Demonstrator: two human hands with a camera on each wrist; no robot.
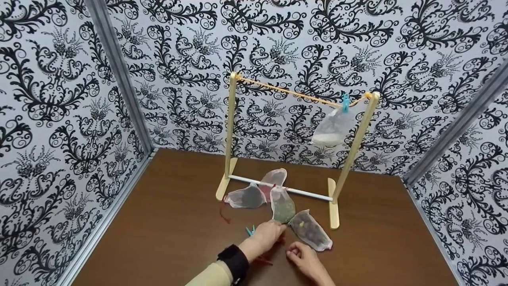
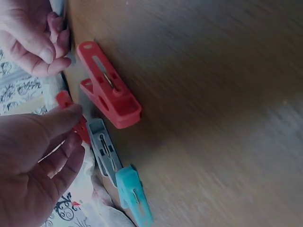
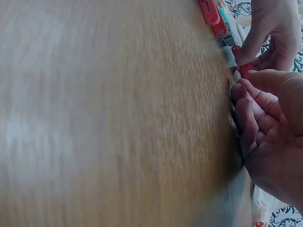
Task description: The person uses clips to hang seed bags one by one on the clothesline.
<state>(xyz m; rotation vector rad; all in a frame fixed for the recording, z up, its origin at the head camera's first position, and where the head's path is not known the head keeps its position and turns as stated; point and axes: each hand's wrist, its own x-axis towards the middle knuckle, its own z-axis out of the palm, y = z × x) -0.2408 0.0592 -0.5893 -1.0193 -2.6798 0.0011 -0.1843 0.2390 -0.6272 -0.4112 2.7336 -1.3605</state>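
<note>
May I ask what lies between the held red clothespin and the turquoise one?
In the left wrist view, a grey clothespin lies between the held red clothespin and the turquoise clothespin.

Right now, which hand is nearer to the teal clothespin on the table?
Left. The left hand is close beside the teal clothespin; the right hand is farther right, past the left hand.

red clothespins (image 2: 119, 98), brown table (image 1: 178, 238), black-scrolled white wall (image 1: 182, 59)
</note>
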